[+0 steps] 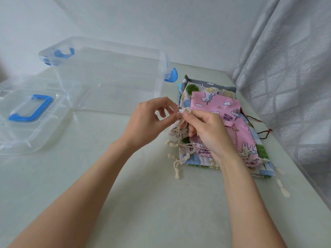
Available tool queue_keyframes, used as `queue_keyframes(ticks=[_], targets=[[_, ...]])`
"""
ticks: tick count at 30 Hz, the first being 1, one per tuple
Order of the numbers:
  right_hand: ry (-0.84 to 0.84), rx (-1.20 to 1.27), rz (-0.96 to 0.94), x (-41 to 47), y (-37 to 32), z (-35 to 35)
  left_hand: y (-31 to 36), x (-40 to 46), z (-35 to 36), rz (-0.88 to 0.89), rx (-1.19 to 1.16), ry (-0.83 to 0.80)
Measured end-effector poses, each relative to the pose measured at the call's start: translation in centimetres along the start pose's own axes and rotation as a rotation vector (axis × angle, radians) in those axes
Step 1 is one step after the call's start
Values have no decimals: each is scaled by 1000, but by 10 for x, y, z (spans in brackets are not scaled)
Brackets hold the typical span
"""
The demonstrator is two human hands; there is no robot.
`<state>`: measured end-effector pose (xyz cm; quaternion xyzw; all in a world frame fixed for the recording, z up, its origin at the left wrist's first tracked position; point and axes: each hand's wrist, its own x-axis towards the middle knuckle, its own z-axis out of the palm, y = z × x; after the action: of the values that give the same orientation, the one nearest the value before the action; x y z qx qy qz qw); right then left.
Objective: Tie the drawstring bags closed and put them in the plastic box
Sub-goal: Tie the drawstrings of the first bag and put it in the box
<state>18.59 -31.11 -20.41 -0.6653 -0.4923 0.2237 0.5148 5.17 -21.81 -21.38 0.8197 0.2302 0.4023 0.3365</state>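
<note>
A pile of patterned drawstring bags [211, 90] lies at the right of the table, topped by a pink unicorn bag [222, 106]. Above the pile's left edge my left hand [148, 122] and my right hand [207, 131] meet, both pinching the cream drawstring [185, 110] of a small beige bag [179, 134], whose mouth is gathered below my fingers. The clear plastic box [107, 56] with blue latches stands open and empty at the back left, apart from my hands.
The box's clear lid [23, 133] with a blue handle lies flat at the far left. A grey curtain [290, 77] hangs along the table's right edge. Loose cream cord ends [176, 167] trail from the pile toward me.
</note>
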Motion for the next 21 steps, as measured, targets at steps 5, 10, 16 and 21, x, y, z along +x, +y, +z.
queue_keyframes(ticks=[5, 10, 16, 21], targets=[[-9, 167, 82, -1, -2, -2, 3, -1, 4, -120, -291, -62], [-19, 197, 69, -2, -4, 1, 3, -2, 8, -174, -231, -73], [-55, 137, 38, -3, -6, -3, 1, -1, 6, -147, -248, -90], [-133, 120, 20, -5, -10, -9, 0, -1, 7, -123, -284, -108]])
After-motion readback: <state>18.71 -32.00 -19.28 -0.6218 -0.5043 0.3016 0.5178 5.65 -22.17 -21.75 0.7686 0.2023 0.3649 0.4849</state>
